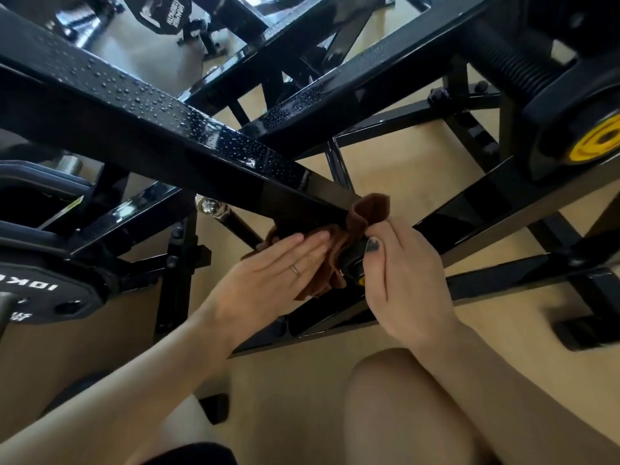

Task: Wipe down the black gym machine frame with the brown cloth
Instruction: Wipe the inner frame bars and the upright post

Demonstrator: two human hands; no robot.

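Note:
A black frame bar (141,129) of the gym machine runs from upper left down to the centre, its top beaded with water droplets. The brown cloth (335,253) is wrapped round the lower end of that bar. My left hand (268,280) lies flat with straight fingers against the cloth's near side, a ring on one finger. My right hand (399,273) pinches the cloth's upper fold (372,206) between thumb and fingers on the bar's far side. The bar's end under the cloth is hidden.
More black bars (352,85) cross behind, one also wet. A yellow-centred hub (597,142) sits at the right, a 10 kg weight plate (50,290) at the left. A bolt (209,206) sticks out below the bar. My knee (409,404) is low in view above tan floor (302,380).

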